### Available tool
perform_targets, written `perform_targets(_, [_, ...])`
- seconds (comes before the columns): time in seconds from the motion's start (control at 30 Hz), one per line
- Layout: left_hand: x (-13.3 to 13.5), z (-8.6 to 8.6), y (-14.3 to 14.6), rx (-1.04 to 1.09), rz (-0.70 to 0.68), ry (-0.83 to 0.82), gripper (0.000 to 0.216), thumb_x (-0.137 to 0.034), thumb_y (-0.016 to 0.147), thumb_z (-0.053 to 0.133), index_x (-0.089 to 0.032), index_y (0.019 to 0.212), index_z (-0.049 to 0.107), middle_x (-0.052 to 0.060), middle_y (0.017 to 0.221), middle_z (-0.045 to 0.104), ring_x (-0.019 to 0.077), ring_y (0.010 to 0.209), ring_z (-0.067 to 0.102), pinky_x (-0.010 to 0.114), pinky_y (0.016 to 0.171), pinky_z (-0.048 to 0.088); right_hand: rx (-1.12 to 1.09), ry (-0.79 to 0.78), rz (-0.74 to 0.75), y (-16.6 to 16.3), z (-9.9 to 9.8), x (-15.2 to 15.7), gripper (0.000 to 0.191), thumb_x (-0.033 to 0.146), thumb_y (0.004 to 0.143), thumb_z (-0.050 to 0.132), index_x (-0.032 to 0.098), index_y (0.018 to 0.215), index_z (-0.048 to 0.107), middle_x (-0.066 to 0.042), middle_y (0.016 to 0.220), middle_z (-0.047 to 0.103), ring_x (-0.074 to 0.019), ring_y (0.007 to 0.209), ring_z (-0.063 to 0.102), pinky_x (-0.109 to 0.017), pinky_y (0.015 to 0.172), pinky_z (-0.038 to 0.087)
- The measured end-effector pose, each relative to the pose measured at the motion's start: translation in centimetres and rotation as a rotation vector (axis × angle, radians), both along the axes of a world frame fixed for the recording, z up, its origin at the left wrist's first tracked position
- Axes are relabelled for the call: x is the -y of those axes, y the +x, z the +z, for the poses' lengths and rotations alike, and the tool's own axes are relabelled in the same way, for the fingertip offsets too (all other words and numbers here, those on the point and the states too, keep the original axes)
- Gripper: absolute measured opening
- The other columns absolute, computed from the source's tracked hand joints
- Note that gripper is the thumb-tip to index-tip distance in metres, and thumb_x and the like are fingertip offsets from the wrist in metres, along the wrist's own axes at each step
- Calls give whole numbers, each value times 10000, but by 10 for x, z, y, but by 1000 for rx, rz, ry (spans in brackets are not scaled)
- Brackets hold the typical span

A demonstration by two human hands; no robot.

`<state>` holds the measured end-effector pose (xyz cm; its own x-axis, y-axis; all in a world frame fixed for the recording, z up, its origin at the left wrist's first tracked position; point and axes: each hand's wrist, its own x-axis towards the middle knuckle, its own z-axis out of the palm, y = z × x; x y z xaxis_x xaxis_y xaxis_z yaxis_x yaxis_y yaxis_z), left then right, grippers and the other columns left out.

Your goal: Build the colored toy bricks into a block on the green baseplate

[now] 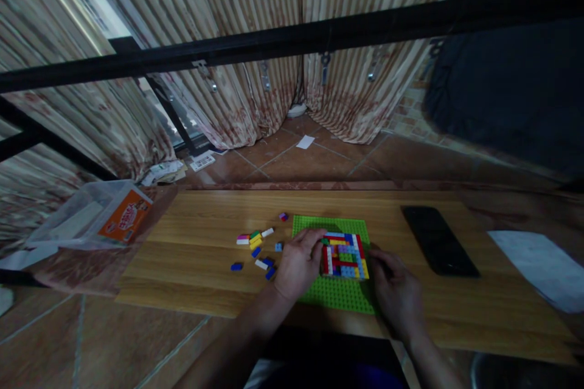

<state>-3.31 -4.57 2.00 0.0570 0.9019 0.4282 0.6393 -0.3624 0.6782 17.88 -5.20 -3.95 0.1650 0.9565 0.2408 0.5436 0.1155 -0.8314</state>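
A green studded baseplate (335, 298) lies on the wooden table, carrying a low build of toy bricks (347, 255) in red, white, blue and yellow. My left hand (298, 261) reaches over the plate's left side, thumb and fingers closed at the build's upper left corner; what they pinch, if anything, is hidden. By the plate's right edge, my right hand (399, 292) has its fingers curled in close to the build, and I cannot make out anything between them. Several loose bricks (255, 243) lie scattered left of my left hand, among them a light blue brick (278, 247).
A black phone-like slab (440, 242) rests on the table (182, 255) to the right. Farther right is a white sheet (541, 267). At the left stands a clear plastic bin (77, 219) with an orange label. A dark metal bar (255, 48) crosses before the curtains.
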Motion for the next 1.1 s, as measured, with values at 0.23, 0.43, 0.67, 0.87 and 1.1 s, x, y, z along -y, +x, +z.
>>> perform_targets(0.23, [-1, -4, -5, -173, -40, 103, 266, -129, 916, 500, -230, 1125, 631, 22, 942, 723, 145, 860, 679, 310, 815, 593, -14, 0, 9, 1, -4, 0, 285, 408, 879, 494, 214, 974, 681, -96, 1068, 696, -251, 970, 663, -415, 862, 521])
perform_targets(0.43, [1, -10, -5, -212, 1, 156, 260, -151, 926, 495, -222, 1146, 615, 26, 934, 724, 142, 856, 683, 288, 820, 591, 7, -17, 13, 1, -3, 0, 293, 411, 877, 492, 208, 965, 684, -93, 1048, 703, -252, 956, 668, -407, 850, 522])
perform_targets(0.67, [-2, -12, -9, -206, -61, 170, 266, -165, 934, 485, -221, 1161, 612, 38, 959, 711, 139, 895, 680, 283, 827, 592, 27, -17, -1, 2, -1, 1, 306, 429, 872, 493, 211, 960, 689, -93, 1041, 708, -255, 941, 674, -389, 821, 530])
perform_targets(0.87, [-4, -12, -11, -222, -95, 208, 302, -138, 923, 481, -224, 1188, 599, 41, 962, 712, 146, 909, 674, 312, 872, 586, 8, -22, 6, 2, -3, 1, 308, 433, 876, 485, 217, 973, 684, -90, 1071, 701, -259, 972, 664, -413, 858, 515])
perform_targets(1.1, [-3, -12, -13, -245, -109, 208, 327, -125, 912, 483, -241, 1195, 599, 36, 1002, 722, 153, 959, 677, 335, 901, 581, 14, -7, 2, 1, -1, 1, 308, 438, 872, 489, 217, 954, 687, -88, 1048, 707, -254, 943, 671, -396, 824, 529])
